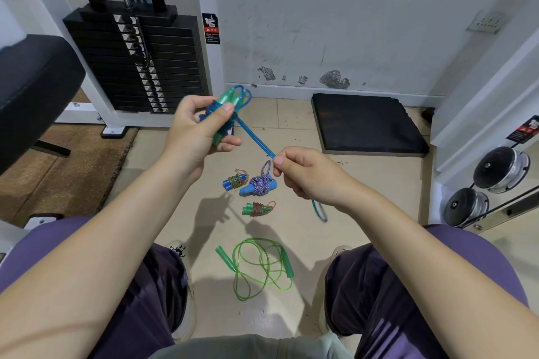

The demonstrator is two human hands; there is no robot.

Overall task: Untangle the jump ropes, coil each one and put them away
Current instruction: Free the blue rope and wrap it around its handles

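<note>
Left hand (198, 128) gripped the glossy blue rope bundle (226, 109), right hand (306, 175) pinched its taut tubular strand (256, 138); beyond the loose green rope (259, 265) lay three wound bundles (258, 185).

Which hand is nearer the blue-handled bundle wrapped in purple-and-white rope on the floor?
Right, in this view. The right hand hovers just right of and above the purple-and-white bundle, pinching the blue rope. The left hand is higher and further left, gripping the handles.

Ahead on your left stands a black weight stack (137, 64) in a white frame, with a padded bench (35, 79) beside it. A dark floor mat (367, 125) lies against the scuffed wall (335, 14). At your right sit two chrome dumbbells (484, 186).
</note>
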